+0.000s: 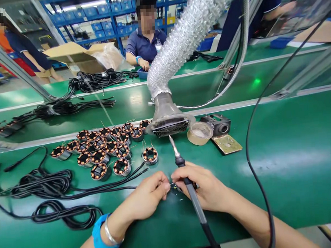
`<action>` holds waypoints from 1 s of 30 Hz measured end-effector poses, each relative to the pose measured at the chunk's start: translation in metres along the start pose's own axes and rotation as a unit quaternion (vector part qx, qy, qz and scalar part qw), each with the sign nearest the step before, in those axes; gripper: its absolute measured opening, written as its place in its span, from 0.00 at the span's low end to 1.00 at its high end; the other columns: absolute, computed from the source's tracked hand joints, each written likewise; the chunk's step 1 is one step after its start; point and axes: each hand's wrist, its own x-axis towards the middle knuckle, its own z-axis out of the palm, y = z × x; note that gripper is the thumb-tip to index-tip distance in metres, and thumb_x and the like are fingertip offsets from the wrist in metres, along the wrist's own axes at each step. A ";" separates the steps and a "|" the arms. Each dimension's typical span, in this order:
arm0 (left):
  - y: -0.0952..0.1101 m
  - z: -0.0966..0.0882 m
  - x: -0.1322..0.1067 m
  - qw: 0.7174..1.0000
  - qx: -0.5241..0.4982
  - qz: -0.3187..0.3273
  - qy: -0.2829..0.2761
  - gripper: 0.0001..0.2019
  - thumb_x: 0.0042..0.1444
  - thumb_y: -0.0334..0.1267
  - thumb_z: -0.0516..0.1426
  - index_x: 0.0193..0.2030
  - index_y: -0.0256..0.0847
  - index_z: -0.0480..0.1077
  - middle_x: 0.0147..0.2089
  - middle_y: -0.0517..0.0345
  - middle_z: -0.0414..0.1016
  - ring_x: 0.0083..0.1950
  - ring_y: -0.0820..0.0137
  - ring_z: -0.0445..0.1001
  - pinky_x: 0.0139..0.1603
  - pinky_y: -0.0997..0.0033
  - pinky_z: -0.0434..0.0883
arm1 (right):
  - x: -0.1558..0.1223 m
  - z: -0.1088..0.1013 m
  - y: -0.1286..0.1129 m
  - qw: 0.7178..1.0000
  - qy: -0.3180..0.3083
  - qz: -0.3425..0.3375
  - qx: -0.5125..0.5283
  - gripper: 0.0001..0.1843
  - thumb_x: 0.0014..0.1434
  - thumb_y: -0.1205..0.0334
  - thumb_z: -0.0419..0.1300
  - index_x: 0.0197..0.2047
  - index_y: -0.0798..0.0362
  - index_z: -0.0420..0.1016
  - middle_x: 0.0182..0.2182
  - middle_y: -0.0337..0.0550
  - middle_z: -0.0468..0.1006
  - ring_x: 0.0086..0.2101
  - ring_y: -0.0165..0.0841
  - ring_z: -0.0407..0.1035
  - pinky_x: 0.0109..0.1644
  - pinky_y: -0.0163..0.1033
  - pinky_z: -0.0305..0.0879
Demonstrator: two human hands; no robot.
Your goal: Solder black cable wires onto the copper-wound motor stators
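Observation:
My left hand point(146, 196) is closed in a pinch on the end of a black cable point(116, 189), which runs in from coils on the left. Thin wire ends show between my two hands. My right hand point(210, 190) grips a soldering iron point(197, 202), its tip pointing up and away under the fume hood point(168, 124). The right thumb and forefinger come close to the wire ends; whether they touch them I cannot tell. One copper-wound motor stator point(150, 156) sits apart from the others, just beyond my left hand.
Several more stators point(99, 157) stand grouped at the left. Coiled black cables point(45, 182) lie nearer. Right of the hood are a round tub point(199, 133) and a soldering-iron stand point(217, 125) with a sponge tray point(227, 144). A co-worker point(146, 43) sits across the bench.

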 end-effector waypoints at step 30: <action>-0.002 -0.002 0.030 0.993 -0.019 0.042 0.109 0.08 0.54 0.39 0.51 0.27 0.39 0.62 0.25 0.65 0.56 0.28 0.75 0.54 0.30 0.74 0.54 | -0.038 0.005 -0.012 0.922 0.360 0.140 0.010 0.06 0.59 0.64 0.60 0.39 0.52 0.78 0.25 0.39 0.75 0.21 0.29 0.65 0.23 0.35 0.61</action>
